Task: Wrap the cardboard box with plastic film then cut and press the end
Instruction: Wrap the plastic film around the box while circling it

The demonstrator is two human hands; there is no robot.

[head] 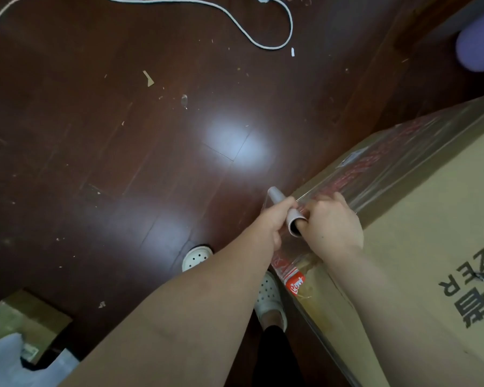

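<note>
Careful — the film [375, 174] could go slack.
The left grip [274, 222] and right grip [333, 222] squeeze the roll [293, 222] — one slip could wrinkle it.

Cardboard box [419, 258] top: black print, upside-down, partial "ZER", plus Chinese character.

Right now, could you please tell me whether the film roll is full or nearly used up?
Nearly used up: the film roll held between the left hand and right hand looks like a thin, almost bare tube.
</note>
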